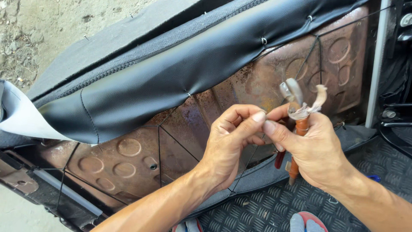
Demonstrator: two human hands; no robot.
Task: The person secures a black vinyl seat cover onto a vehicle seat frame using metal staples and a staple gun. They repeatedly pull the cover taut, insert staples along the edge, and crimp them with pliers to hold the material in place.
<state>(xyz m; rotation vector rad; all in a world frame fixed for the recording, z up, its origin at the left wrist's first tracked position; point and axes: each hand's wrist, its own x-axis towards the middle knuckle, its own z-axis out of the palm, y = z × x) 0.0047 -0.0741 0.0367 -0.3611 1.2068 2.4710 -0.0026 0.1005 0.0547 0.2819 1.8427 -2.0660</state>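
My right hand (315, 148) grips a pair of pliers (296, 116) with orange handles, jaws pointing up, a strip of pale rag tied around the neck. My left hand (234, 137) meets it at the fingertips, thumb and forefinger pinched together as if on something very small that I cannot make out. Behind both hands lies an upturned seat: a rusty metal seat pan (128, 159) with round stampings, and a black vinyl cover (171, 77) folded over its upper edge. Thin black cords (171, 139) cross the pan, and small metal rings (264, 41) pin the cover's edge.
A black ribbed rubber mat (274, 206) lies under my arms. Toes of sandalled feet (307, 221) show at the bottom edge. Bare dirt ground (38, 25) is at top left. Dark metal frame parts (395, 64) stand at the right edge. A white sheet (21, 116) pokes in from the left.
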